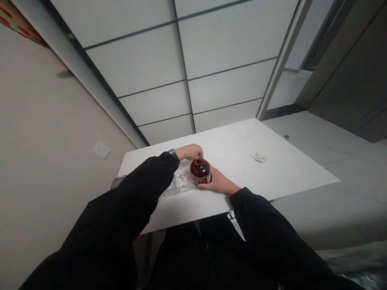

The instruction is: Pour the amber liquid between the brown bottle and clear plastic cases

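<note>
A dark reddish-brown, glossy bottle (200, 169) with an open round mouth on top and a pale label stands at the middle of the white table (242, 165). My right hand (218, 180) is wrapped around its right and near side, with the thumb across the front. Just beyond the bottle's mouth, my left hand (191, 151) is closed, its fingertips curled down beside the rim. Whatever those fingers may hold is too small or hidden to make out. Clear, crinkled plastic packaging (182, 182) lies flat to the left of the bottle, partly covered by my left sleeve.
A crumpled white tissue (259, 157) lies on the right part of the table, with a tiny pale scrap (248, 135) farther back. Paneled doors (223, 96) rise behind the table. A wall socket (102, 150) is at left, and a small round object (286, 137) rests on the floor.
</note>
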Demonstrator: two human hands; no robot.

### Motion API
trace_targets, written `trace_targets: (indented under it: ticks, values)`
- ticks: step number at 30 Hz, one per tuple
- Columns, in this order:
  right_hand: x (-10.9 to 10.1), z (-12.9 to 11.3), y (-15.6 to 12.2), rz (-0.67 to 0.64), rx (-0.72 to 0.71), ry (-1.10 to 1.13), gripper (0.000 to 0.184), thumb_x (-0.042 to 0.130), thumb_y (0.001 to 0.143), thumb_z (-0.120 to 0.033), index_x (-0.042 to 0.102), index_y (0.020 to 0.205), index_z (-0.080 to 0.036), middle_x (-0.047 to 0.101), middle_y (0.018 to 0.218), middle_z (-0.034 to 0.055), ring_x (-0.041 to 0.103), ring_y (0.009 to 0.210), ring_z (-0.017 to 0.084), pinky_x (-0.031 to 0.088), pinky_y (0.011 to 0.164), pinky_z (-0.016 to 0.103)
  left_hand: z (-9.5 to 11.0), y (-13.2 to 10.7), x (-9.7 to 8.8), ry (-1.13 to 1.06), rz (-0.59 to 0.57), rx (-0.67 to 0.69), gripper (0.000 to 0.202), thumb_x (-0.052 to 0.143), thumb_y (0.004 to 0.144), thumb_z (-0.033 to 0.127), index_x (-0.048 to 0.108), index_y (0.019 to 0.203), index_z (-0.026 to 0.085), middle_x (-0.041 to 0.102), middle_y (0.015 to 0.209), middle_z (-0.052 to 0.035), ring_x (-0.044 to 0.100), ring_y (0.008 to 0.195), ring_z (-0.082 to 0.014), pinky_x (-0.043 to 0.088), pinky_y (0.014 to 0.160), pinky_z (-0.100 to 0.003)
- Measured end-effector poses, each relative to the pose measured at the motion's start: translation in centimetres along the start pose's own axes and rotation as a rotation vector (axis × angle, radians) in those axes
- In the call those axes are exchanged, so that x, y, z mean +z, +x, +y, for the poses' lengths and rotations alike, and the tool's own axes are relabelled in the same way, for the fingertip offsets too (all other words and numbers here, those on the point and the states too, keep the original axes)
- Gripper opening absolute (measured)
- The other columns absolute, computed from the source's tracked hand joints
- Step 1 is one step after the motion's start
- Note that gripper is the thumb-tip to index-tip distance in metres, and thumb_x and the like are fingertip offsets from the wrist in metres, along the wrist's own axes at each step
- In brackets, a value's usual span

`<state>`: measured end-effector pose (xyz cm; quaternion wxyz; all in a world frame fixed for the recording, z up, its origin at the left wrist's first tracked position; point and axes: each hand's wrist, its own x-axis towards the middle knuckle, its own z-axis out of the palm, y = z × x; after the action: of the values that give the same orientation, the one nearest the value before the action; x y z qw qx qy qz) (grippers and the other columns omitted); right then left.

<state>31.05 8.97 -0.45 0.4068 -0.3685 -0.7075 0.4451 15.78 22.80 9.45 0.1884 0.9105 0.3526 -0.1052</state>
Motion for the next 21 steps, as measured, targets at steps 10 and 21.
trace_targets:
  ticks: [10, 21]
  values:
    - [0.0, 0.3, 0.1, -0.001, -0.016, -0.004, 0.097, 0.091, 0.073, -0.042, 0.044, 0.156, -0.02, 0.06, 0.153, 0.0162, 0.058, 0.141, 0.037, 0.039, 0.124, 0.055, 0.1, 1.6, 2.5, 0.055, -0.158, -0.018, 0.023, 0.07, 0.101, 0.036, 0.072, 0.11, 0.014, 0.075, 0.11, -0.0065, 0.073, 0.098, -0.021, 0.062, 0.09, -0.041]
    - [-0.4, 0.0, -1.0, 0.012, 0.021, -0.02, 0.094, 0.092, 0.073, -0.039, 0.048, 0.153, -0.021, 0.063, 0.15, 0.0172, 0.06, 0.139, 0.037, 0.041, 0.121, 0.057, 1.2, -10.8, -3.3, -0.228, 0.293, -0.052, 0.045, 0.062, 0.099, 0.044, 0.066, 0.135, 0.019, 0.073, 0.135, -0.0118, 0.071, 0.114, -0.0227, 0.054, 0.1, -0.035]
